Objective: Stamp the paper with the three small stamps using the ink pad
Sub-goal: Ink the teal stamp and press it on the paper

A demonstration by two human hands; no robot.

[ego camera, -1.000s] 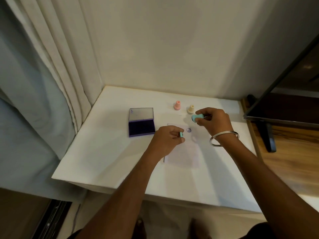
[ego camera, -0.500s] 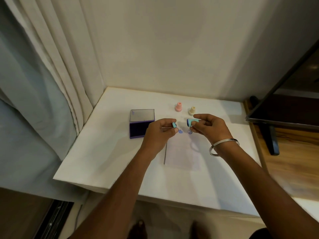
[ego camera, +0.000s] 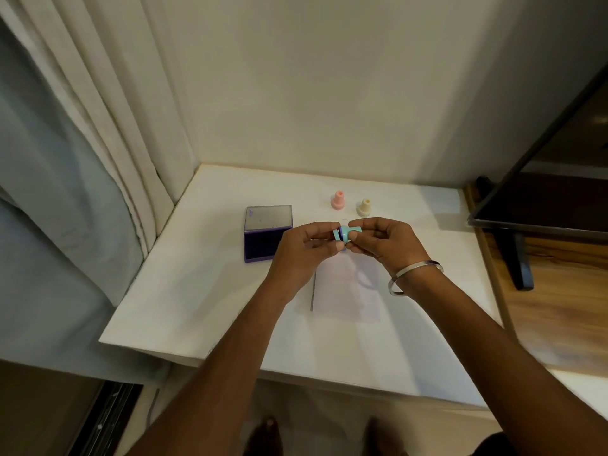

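Observation:
My right hand (ego camera: 383, 243) pinches a small teal stamp (ego camera: 349, 232) held sideways above the top edge of the white paper (ego camera: 345, 291). My left hand (ego camera: 304, 250) holds the stamp's teal cap (ego camera: 336, 234) right against the stamp's end. A pink stamp (ego camera: 338, 200) and a cream stamp (ego camera: 364, 207) stand upright behind the hands. The purple ink pad (ego camera: 260, 245) lies open to the left, its lid (ego camera: 269, 217) raised. The earlier stamp marks on the paper are hidden behind my fingers.
The white table (ego camera: 204, 291) sits in a corner, with curtains (ego camera: 98, 143) on the left and a wall behind. A dark screen (ego camera: 543, 199) on a stand (ego camera: 519, 261) rises at the right over a wooden surface (ego camera: 559, 307).
My left hand rose from the paper with the cap and moved right. My right hand came left with the teal stamp. Cap and stamp now meet between the hands.

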